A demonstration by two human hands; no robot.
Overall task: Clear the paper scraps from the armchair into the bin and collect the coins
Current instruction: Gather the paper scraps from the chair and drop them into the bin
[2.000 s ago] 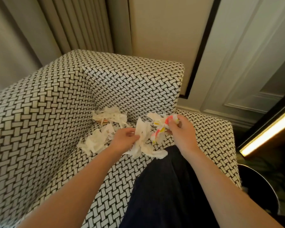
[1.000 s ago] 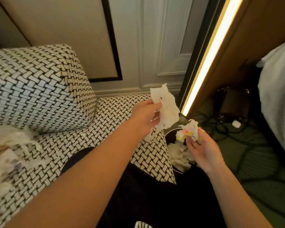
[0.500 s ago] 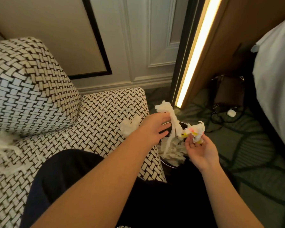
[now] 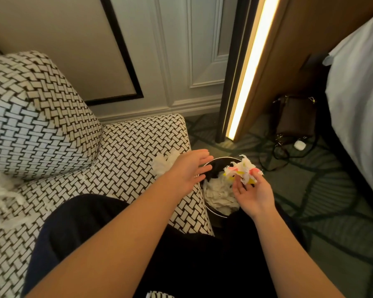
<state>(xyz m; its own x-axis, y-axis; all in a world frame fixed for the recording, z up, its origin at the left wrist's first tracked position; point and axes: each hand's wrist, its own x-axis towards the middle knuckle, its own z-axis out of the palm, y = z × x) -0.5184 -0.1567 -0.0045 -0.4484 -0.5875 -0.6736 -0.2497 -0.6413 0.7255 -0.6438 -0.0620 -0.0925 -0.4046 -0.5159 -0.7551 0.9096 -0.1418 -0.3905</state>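
A round black bin stands on the floor by the armchair's right edge, holding white paper scraps. My left hand hovers over the bin's left rim, fingers apart and empty. A white scrap lies on the seat edge just behind that hand. My right hand is above the bin's right side, fingertips pinching a crumpled scrap with pink and yellow marks. More white scraps lie at the far left of the seat. No coins are visible.
A lit vertical light strip runs down a wooden panel behind the bin. A dark bag, black cables and a small white case lie on the patterned carpet. White bedding fills the right edge. My dark-clothed leg rests on the seat.
I turned from the armchair's corner to the bin at its right. My left hand let go of its white scrap over the bin and opened. My right hand still holds the coloured scrap.
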